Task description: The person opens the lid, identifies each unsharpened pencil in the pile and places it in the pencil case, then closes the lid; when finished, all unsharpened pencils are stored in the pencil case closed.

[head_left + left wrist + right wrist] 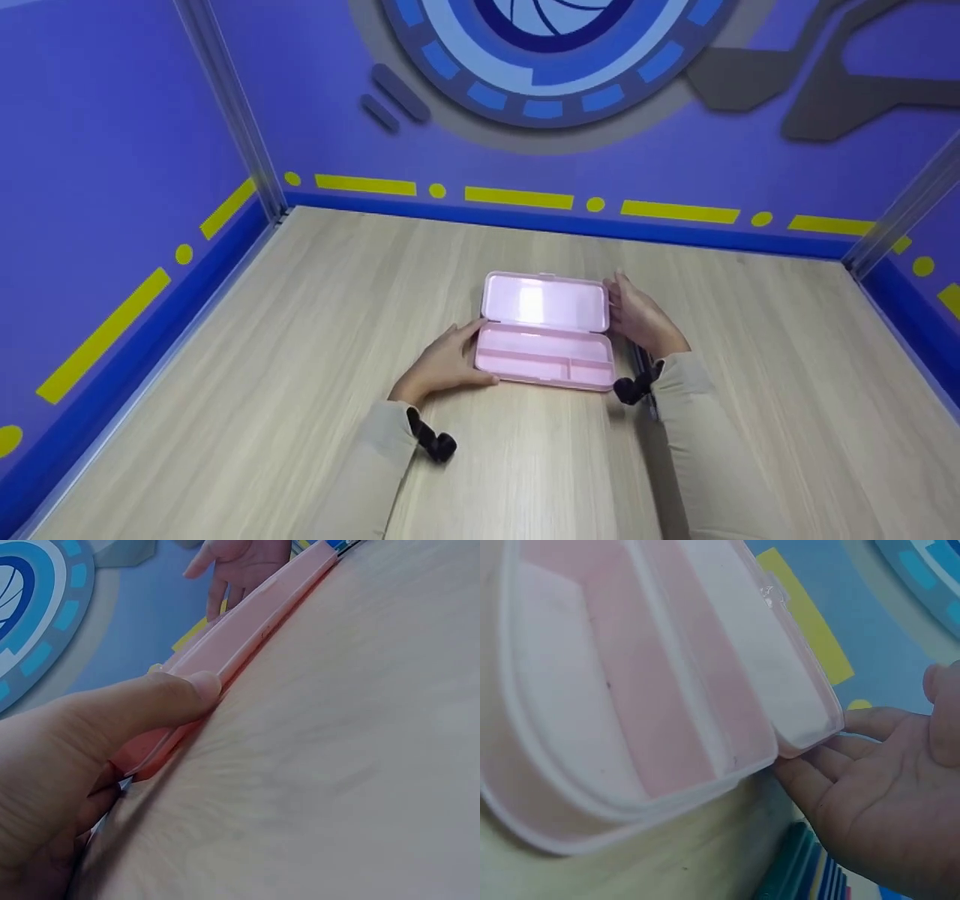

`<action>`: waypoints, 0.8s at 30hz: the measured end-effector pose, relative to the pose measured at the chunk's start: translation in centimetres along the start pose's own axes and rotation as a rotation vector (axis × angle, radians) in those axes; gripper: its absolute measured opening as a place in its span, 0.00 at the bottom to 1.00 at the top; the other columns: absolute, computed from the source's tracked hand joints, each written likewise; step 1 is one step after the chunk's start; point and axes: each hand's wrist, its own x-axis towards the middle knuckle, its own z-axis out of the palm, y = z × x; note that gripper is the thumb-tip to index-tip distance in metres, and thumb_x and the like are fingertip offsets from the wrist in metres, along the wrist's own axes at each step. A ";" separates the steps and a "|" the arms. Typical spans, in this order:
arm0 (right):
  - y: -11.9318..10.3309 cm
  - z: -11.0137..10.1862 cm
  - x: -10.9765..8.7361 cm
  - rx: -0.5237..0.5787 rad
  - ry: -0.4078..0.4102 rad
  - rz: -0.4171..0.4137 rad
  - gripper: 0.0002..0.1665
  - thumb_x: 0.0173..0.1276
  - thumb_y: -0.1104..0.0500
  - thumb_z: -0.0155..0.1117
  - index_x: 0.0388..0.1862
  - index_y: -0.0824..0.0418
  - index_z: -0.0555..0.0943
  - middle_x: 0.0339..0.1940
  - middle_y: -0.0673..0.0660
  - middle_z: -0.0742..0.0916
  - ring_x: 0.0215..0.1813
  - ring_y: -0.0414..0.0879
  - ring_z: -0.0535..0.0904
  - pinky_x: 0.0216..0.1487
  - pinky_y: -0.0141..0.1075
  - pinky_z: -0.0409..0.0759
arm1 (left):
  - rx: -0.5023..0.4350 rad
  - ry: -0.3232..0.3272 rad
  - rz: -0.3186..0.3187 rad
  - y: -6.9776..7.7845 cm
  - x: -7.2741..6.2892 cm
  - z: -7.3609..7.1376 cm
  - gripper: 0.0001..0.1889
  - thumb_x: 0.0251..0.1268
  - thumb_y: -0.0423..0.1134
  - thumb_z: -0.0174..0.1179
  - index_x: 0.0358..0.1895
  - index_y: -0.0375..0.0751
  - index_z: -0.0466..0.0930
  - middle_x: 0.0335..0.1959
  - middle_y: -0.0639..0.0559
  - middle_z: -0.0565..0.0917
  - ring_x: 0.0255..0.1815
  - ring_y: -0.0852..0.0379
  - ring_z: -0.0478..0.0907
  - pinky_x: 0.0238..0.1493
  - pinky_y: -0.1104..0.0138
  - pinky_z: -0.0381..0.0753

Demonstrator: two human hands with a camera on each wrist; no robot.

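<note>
A pink plastic pencil case (525,365) lies on the table with its lid (510,300) swung back, showing the bare compartments inside. My left hand (444,360) grips the left end, thumb along the front edge and fingers round the side. In the left wrist view the thumb (202,686) presses the front wall of the case (247,634). At the opposite end, my right hand (641,315) has its extended fingers against the right edge of the lid. The right wrist view shows these fingers (810,780) under and beside the lid's corner, palm turned up.
Beneath my right wrist lie several slim green, blue and other coloured sticks (802,862), partly hidden by the arm in the head view. The wooden table (337,300) meets blue printed walls (525,165) at the back and both sides.
</note>
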 end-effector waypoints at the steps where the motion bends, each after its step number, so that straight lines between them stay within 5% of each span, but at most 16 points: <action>1: -0.1 0.0 -0.2 -0.020 0.004 -0.005 0.47 0.74 0.32 0.21 0.77 0.62 0.31 0.80 0.62 0.40 0.80 0.58 0.34 0.80 0.51 0.39 | -0.003 0.000 0.002 0.0 0.0 0.0 0.55 0.39 0.55 0.76 0.75 0.49 0.58 0.74 0.45 0.63 0.76 0.33 0.49 0.75 0.44 0.54; 9: -1.3 -0.2 -2.2 -0.196 0.074 -0.036 0.44 0.77 0.37 0.32 0.78 0.63 0.40 0.79 0.65 0.51 0.78 0.60 0.49 0.78 0.50 0.53 | -0.001 -0.004 0.029 -0.1 0.0 0.1 0.54 0.39 0.54 0.76 0.75 0.52 0.58 0.73 0.47 0.65 0.76 0.38 0.51 0.78 0.49 0.50; 16: -2.3 -0.8 -4.2 -0.350 0.052 -0.113 0.43 0.76 0.43 0.44 0.77 0.69 0.47 0.76 0.69 0.58 0.76 0.63 0.57 0.76 0.52 0.58 | 0.008 0.003 0.045 -0.2 0.1 0.0 0.54 0.39 0.54 0.76 0.74 0.48 0.59 0.73 0.46 0.65 0.76 0.43 0.55 0.79 0.53 0.48; 24: -2.5 -2.5 -7.0 -0.709 0.109 -0.147 0.38 0.72 0.44 0.54 0.70 0.70 0.65 0.67 0.71 0.73 0.69 0.64 0.68 0.70 0.57 0.67 | 0.027 -0.008 0.086 -0.1 0.1 0.2 0.53 0.42 0.55 0.75 0.74 0.44 0.59 0.72 0.44 0.66 0.75 0.48 0.59 0.80 0.55 0.44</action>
